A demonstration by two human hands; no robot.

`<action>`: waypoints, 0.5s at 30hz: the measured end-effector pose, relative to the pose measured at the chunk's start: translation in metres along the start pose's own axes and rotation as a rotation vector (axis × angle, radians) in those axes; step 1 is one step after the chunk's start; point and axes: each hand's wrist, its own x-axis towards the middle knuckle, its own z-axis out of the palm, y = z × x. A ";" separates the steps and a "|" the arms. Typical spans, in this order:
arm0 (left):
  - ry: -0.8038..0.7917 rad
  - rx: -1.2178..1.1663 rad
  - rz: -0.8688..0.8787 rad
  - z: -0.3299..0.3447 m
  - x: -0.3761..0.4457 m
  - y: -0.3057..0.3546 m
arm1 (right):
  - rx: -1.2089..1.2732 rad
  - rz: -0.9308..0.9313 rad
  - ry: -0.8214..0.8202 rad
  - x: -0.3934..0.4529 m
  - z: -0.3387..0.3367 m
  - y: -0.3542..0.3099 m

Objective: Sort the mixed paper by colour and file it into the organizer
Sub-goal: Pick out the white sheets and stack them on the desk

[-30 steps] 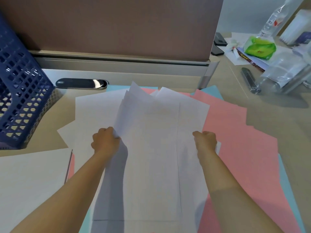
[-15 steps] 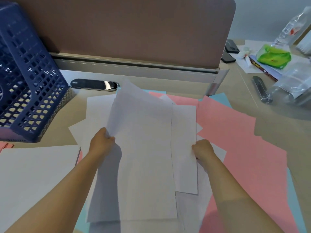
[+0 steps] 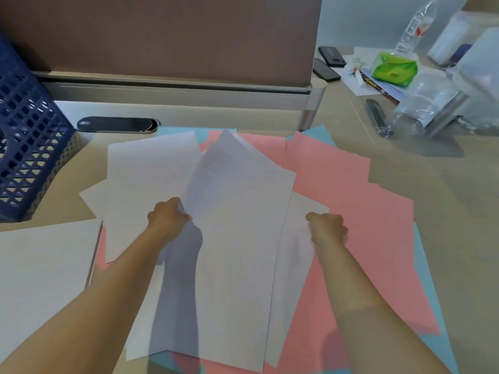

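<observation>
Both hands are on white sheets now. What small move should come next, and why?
Probably the right hand should slide its white sheet under the bundle that the left hand grips: the white paper is spread loose over pink paper.

A single head-worn wide-angle camera looks forward and steeply down from the desk's (image 3: pixel 445 211) near edge toward its far edge, close above both forearms, taking in a partition (image 3: pixel 162 36) along that far edge.

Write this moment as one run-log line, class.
left hand: grips lifted white sheets | right hand: pinches another white sheet | pink paper: unsorted | organizer: left
</observation>
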 end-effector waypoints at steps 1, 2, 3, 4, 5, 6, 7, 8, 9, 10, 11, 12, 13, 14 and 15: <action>-0.009 -0.028 0.016 0.002 0.000 0.001 | 0.143 0.036 -0.027 -0.001 -0.001 0.002; -0.023 -0.058 0.025 0.004 -0.001 0.003 | 0.257 0.063 -0.061 -0.003 -0.001 0.004; -0.039 -0.100 0.033 0.007 -0.002 0.005 | 0.335 0.086 -0.098 -0.004 -0.001 0.004; -0.063 -0.154 0.027 0.008 -0.003 0.006 | 0.376 0.100 -0.139 -0.005 0.001 0.004; -0.083 -0.211 0.024 0.010 -0.004 0.006 | 0.390 0.100 -0.182 -0.007 0.002 0.004; -0.104 -0.251 0.024 0.011 -0.005 0.005 | 0.362 0.097 -0.211 -0.008 0.005 0.004; -0.121 -0.286 0.035 0.012 -0.006 0.005 | 0.312 0.085 -0.234 -0.009 0.007 0.003; -0.133 -0.335 0.037 0.013 -0.008 0.004 | 0.249 0.068 -0.251 -0.009 0.009 0.003; -0.132 -0.380 0.037 0.012 -0.011 0.005 | 0.197 0.052 -0.262 -0.010 0.010 0.002; -0.115 -0.405 0.043 0.010 -0.013 0.006 | 0.165 0.040 -0.266 -0.010 0.010 0.001; -0.085 -0.411 0.054 0.009 -0.015 0.005 | 0.149 0.039 -0.275 -0.010 0.011 0.000; -0.040 -0.403 0.059 0.007 -0.016 0.003 | 0.146 0.039 -0.280 -0.010 0.013 -0.001; 0.016 -0.388 0.065 0.004 -0.016 0.000 | 0.149 0.038 -0.288 -0.011 0.015 -0.003; 0.066 -0.362 0.068 -0.001 -0.016 -0.003 | 0.151 0.036 -0.299 -0.012 0.019 -0.005; 0.112 -0.317 0.064 -0.005 -0.015 -0.008 | 0.158 0.035 -0.304 -0.015 0.025 -0.008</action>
